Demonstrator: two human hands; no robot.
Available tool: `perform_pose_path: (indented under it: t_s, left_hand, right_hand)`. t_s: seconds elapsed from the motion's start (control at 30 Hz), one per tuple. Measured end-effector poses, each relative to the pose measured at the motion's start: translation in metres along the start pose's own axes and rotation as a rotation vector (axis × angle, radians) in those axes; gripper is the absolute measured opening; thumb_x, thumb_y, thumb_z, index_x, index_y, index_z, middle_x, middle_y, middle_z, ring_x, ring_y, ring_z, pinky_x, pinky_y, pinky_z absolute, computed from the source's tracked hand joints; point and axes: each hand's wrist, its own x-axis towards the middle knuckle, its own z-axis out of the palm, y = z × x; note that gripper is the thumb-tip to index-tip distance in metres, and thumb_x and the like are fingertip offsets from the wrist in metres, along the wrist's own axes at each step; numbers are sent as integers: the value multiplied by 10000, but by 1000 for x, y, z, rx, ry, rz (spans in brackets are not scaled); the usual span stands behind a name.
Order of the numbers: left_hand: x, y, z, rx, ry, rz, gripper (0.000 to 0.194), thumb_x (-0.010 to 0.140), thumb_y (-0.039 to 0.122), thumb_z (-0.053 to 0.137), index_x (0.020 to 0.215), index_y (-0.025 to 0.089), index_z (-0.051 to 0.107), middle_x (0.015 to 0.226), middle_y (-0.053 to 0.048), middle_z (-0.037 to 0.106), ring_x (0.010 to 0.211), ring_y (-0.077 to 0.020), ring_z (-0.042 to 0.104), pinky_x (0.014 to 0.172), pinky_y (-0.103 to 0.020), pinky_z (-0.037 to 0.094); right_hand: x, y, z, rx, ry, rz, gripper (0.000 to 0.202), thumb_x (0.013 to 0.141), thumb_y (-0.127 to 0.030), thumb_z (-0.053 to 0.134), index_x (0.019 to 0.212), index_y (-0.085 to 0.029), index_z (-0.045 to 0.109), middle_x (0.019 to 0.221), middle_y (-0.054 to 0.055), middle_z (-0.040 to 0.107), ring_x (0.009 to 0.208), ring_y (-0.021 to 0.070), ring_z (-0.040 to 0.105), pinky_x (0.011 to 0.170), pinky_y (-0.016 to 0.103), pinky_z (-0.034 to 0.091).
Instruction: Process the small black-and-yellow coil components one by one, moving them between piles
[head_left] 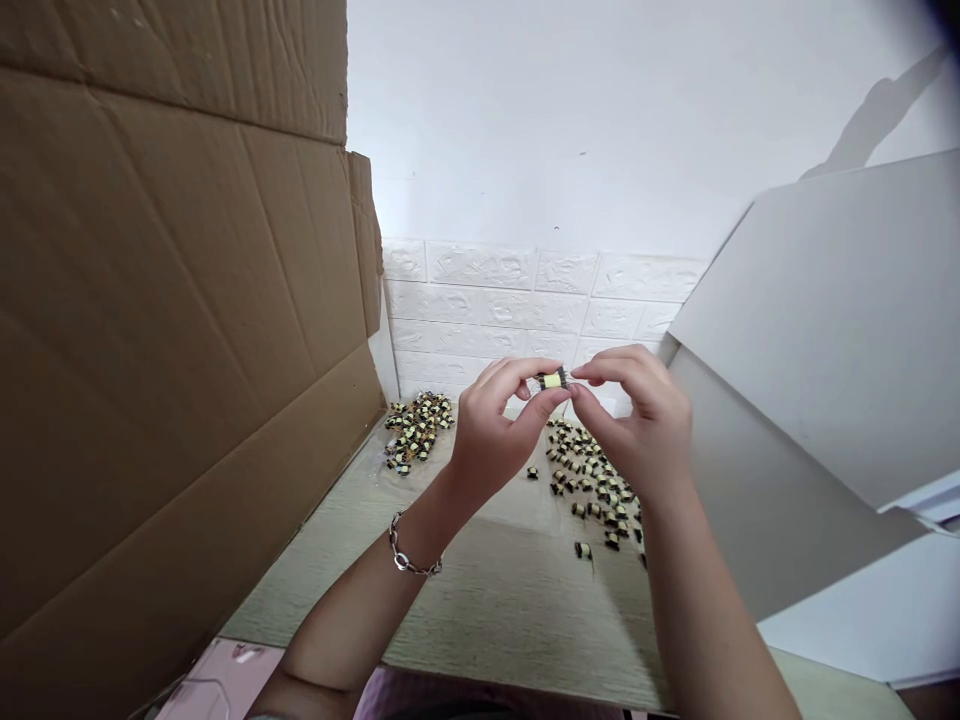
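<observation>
Raised above the table, a small transformer (553, 381) with yellow tape round its middle, black ends and thin metal pins is pinched between the thumb and index finger of my left hand (499, 420). Thin wires show at its left side. The thumb and index finger of my right hand (637, 420) close on the pins at its right end. Below my right hand lies a spread of similar transformers (592, 475), partly hidden by that hand and forearm. Another pile of transformers (420, 430), with wires sticking out, lies on clear plastic to the left.
A tall cardboard sheet (165, 300) walls off the left side of the wooden table (480, 590). White panels (817, 330) stand on the right, and a white brick-patterned wall (487, 300) is behind. One transformer (583, 551) lies nearer the front.
</observation>
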Motion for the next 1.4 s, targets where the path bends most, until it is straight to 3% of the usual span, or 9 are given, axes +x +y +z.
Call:
perform_pose_path:
  t_s: [0.4, 0.57, 0.77, 0.97, 1.13, 1.4]
  left_hand:
    - [-1, -3, 2, 15, 11, 55, 179, 694, 184, 612, 869, 183, 576, 777, 3, 623, 629, -77, 474, 617, -214, 416]
    - [-3, -1, 1, -33, 12, 7, 171, 700, 196, 606, 869, 193, 581, 778, 2, 612, 631, -81, 465, 631, -224, 408]
    - [-4, 1, 5, -292, -16, -309, 164, 711, 281, 598, 852, 199, 600, 747, -2, 566, 677, -87, 471, 664, -226, 400]
    - [0, -5, 7, -899, -125, -644, 161, 720, 293, 590, 824, 171, 604, 734, -3, 554, 682, -65, 483, 636, -186, 382]
    - [3, -5, 6, -1201, -225, -793, 159, 770, 274, 526, 727, 127, 569, 637, 11, 455, 574, -43, 389, 576, -178, 349]
    - [2, -7, 7, -1333, -314, -953, 255, 785, 361, 490, 650, 146, 506, 577, 28, 373, 547, -51, 363, 598, -207, 361]
  right_hand:
    - [-2, -4, 7, -48, 14, -57, 117, 682, -75, 544, 698, -188, 520, 666, -14, 539, 632, 91, 500, 581, 240, 424]
    - [-2, -4, 6, -47, 32, -83, 115, 684, -82, 545, 708, -194, 542, 684, -6, 551, 647, 100, 516, 582, 247, 437]
    - [-3, -2, 8, -143, 105, -150, 116, 671, -97, 575, 714, -205, 580, 694, 3, 559, 631, 102, 531, 551, 242, 450]
    - [-5, -3, 12, -235, 170, -156, 127, 661, -108, 606, 738, -209, 605, 666, -7, 568, 614, 94, 538, 566, 241, 453]
    - [-7, -7, 13, -214, 147, -92, 103, 683, -133, 596, 753, -207, 611, 674, -7, 581, 618, 93, 543, 569, 234, 456]
    - [-6, -8, 13, -264, 144, -107, 109, 693, -149, 583, 766, -227, 604, 683, -8, 589, 613, 101, 553, 565, 244, 454]
